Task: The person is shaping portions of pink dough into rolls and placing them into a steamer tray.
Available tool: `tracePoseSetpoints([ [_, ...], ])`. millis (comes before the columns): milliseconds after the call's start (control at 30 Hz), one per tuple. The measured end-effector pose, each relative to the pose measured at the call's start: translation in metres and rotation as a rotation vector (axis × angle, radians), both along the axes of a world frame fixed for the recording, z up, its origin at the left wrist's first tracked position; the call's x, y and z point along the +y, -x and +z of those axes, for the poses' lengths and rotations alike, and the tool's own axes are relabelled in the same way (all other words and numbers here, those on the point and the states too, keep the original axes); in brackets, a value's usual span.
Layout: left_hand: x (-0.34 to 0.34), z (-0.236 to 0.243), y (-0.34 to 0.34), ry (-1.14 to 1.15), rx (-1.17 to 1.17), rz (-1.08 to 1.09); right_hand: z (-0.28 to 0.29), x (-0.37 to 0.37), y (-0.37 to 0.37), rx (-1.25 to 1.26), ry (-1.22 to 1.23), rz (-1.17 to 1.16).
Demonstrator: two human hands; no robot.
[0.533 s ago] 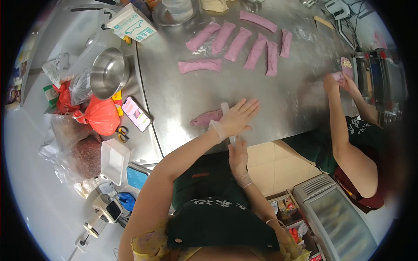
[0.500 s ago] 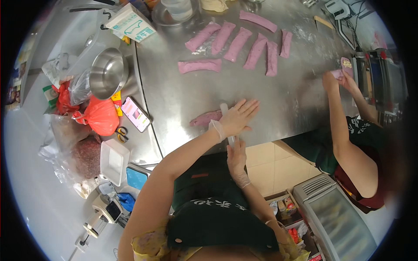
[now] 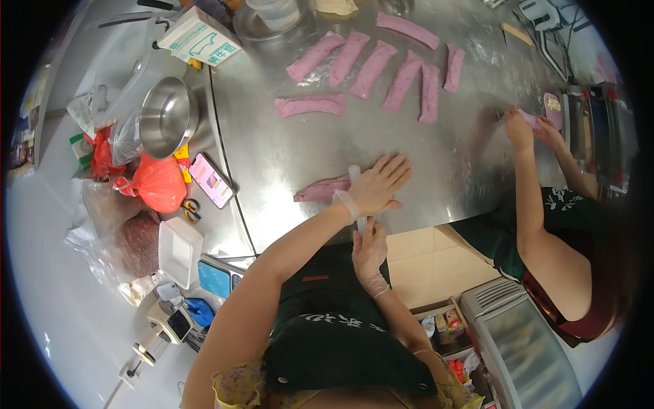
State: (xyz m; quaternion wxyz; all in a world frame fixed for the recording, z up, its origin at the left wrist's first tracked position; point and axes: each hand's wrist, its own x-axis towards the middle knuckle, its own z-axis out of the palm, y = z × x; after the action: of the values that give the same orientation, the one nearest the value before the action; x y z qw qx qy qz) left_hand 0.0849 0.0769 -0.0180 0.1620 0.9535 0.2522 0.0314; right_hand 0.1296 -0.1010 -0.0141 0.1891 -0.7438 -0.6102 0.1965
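My left hand (image 3: 381, 184), in a thin clear glove, lies flat with fingers stretched across a pale rolling pin (image 3: 354, 174). Below it, my right hand (image 3: 369, 251), also gloved, has its fingers closed at the pin's near end. A piece of purple-pink dough (image 3: 320, 190) lies just left of the pin; part of it may be hidden under pin and hand. Farther back on the steel table (image 3: 272, 153) lie several purple dough strips, among them a sideways strip (image 3: 310, 105) and a slanted strip (image 3: 400, 80).
At right, a co-worker's hands (image 3: 528, 126) hold purple dough beside a topped dough piece (image 3: 553, 109). On the left are a steel bowl (image 3: 169, 116), a phone (image 3: 211, 180), scissors (image 3: 191, 210), a red bag (image 3: 155, 183) and a white tray (image 3: 180, 252). A carton (image 3: 199, 37) stands behind.
My left hand has shifted slightly right, still flat over the pin. My right hand stays by the pin's near end. The co-worker's hands have moved a little.
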Motion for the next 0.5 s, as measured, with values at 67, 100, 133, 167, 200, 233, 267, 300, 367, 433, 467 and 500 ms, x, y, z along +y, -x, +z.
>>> tracePoseSetpoints([
  [67, 0.000, -0.005, -0.005, 0.000, -0.021, 0.023, 0.000, 0.002, -0.002, -0.037, -0.009, 0.008],
  [100, 0.001, -0.007, -0.010, 0.001, -0.061, 0.040, 0.001, 0.003, -0.004, -0.038, -0.012, 0.022],
  [133, 0.002, -0.007, -0.014, 0.002, -0.101, 0.057, 0.002, 0.006, -0.007, -0.065, -0.022, 0.021],
  [167, 0.004, -0.007, -0.020, -0.001, -0.104, 0.072, 0.004, 0.008, -0.009, -0.091, -0.032, 0.022],
  [200, 0.006, -0.007, -0.026, -0.019, -0.146, 0.075, 0.006, 0.011, -0.011, -0.093, -0.036, 0.040],
  [233, 0.007, -0.006, -0.032, -0.037, -0.188, 0.079, 0.008, 0.012, -0.015, -0.089, 0.049, 0.026],
  [267, 0.006, -0.004, -0.036, -0.042, -0.191, 0.098, 0.009, 0.014, -0.019, -0.085, 0.134, 0.013],
  [300, 0.003, -0.001, -0.039, -0.059, -0.213, 0.167, 0.007, 0.012, -0.027, -0.088, 0.129, 0.033],
  [367, -0.008, 0.012, -0.041, -0.080, -0.239, 0.243, 0.001, 0.013, -0.058, -0.096, 0.056, 0.073],
  [433, -0.033, 0.035, -0.029, -0.113, -0.139, 0.260, 0.005, 0.025, -0.102, 0.006, 0.060, 0.082],
  [467, -0.041, 0.034, -0.020, -0.119, -0.133, 0.279, 0.012, 0.037, -0.115, 0.011, 0.056, 0.103],
  [500, -0.051, 0.026, -0.011, -0.132, -0.122, 0.330, 0.021, 0.052, -0.126, 0.014, 0.021, 0.193],
])
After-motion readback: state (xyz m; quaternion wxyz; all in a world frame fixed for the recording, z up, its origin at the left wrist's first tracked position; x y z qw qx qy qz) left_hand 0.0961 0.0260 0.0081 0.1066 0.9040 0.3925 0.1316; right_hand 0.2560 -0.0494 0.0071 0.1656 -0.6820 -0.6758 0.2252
